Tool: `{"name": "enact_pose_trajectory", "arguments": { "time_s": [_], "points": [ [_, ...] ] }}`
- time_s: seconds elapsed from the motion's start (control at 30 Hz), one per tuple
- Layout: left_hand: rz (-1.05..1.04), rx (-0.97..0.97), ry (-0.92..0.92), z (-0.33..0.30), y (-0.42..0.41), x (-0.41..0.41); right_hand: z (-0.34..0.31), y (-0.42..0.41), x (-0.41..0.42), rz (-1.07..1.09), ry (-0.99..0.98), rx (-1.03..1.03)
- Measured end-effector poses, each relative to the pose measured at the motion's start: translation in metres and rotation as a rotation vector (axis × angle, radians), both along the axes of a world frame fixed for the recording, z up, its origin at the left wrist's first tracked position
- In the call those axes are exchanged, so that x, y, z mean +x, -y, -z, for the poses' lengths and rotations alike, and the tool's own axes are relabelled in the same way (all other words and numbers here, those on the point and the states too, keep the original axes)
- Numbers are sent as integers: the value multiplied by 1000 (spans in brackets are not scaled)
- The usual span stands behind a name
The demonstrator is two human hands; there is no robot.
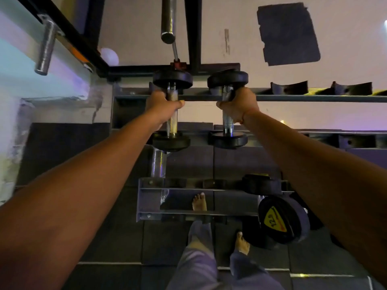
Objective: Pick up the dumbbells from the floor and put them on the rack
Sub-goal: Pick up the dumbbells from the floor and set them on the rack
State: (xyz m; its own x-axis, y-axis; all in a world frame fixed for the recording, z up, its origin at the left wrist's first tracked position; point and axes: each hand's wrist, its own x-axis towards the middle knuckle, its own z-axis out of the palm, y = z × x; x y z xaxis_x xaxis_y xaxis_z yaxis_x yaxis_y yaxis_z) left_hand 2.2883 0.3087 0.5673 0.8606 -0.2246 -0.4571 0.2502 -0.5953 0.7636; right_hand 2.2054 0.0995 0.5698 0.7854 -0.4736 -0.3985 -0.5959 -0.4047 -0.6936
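**Two dumbbells held over the rack's top tier**

The left dumbbell [172,110] is gripped by the left hand [162,107], fingers curled round the upper part of its knurled steel handle; one black plate sits just beyond the fingers, the other below the heel of the hand. The right dumbbell [228,108] is held the same way by the right hand [237,106], fingers wrapped about the chrome handle between its two black plates. Both dumbbells lie lengthwise away from the person, side by side and apart, across the front rail of the rack [293,98] — whether their plates already rest in the cradles cannot be told.

To the right of the right-hand fingers, further black cradles [289,87] stand along the same tier. Well below the hands, on the lowest tier, lies a larger dumbbell with a yellow label [280,219]. Beneath it, two bare feet [200,203] stand on dark floor tiles [117,243]. Beyond the left-hand fingers a steel bar [168,19] hangs against the wall — beside a black frame post.
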Motion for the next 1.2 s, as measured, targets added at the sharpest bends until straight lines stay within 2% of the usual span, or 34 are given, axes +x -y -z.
{"name": "enact_pose_trajectory", "arguments": {
  "time_s": [0.33, 0.5, 0.73, 0.77, 0.83, 0.93, 1.0, 1.2],
  "points": [
    [10, 124, -41, 22, -5, 37, 37, 17, 26, 34, -111, -6],
    [-23, 116, -115, 24, -13, 48, 41, 19, 30, 23, -148, -27],
    [234, 410, -70, 6, -10, 55, 35, 15, 31, 10, -194, -34],
    [318, 513, -41, 0, -8, 55, 33, 14, 31, 10, -198, -38],
    [499, 756, 129, -13, -1, 51, 27, 13, 27, 6, -202, -40],
    [592, 962, 361, -35, 12, 38, 8, 12, 17, -44, -195, -80],
    [576, 946, 438, -50, 21, 23, -12, 13, 4, -92, -156, -153],
    [519, 695, 771, -112, 41, -53, -91, 17, -74, -148, 107, -394]
  ]
}}
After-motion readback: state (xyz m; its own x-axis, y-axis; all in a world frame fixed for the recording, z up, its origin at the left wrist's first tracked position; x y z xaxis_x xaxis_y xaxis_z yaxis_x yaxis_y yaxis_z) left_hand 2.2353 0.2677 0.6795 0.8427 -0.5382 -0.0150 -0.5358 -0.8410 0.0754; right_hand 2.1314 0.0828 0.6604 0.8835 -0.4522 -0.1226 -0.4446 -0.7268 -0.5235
